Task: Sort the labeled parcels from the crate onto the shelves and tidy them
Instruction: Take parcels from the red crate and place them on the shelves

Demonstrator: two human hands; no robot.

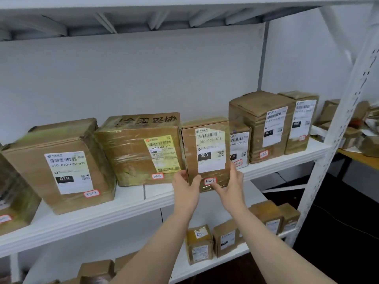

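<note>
Both hands clasp the bottom corners of the upright 060 parcel (pixel 206 152), left hand (pixel 185 186) at its left edge, right hand (pixel 229 184) at its right. It stands (long axis vertical) at the white shelf (pixel 131 203) front, seemingly slotted between the yellow-labelled box (pixel 141 148) and a smaller parcel (pixel 240 146), straight ahead of both hands.

A row of brown cardboard parcels stands on the white metal shelf (pixel 127 203). The small upright cardboard parcel labelled 060 (pixel 207 152) sits at the front edge, between the wide tape-wrapped cardboard box (pixel 139 148) on its left and a shorter cardboard parcel (pixel 240 148) behind its right side.
</note>
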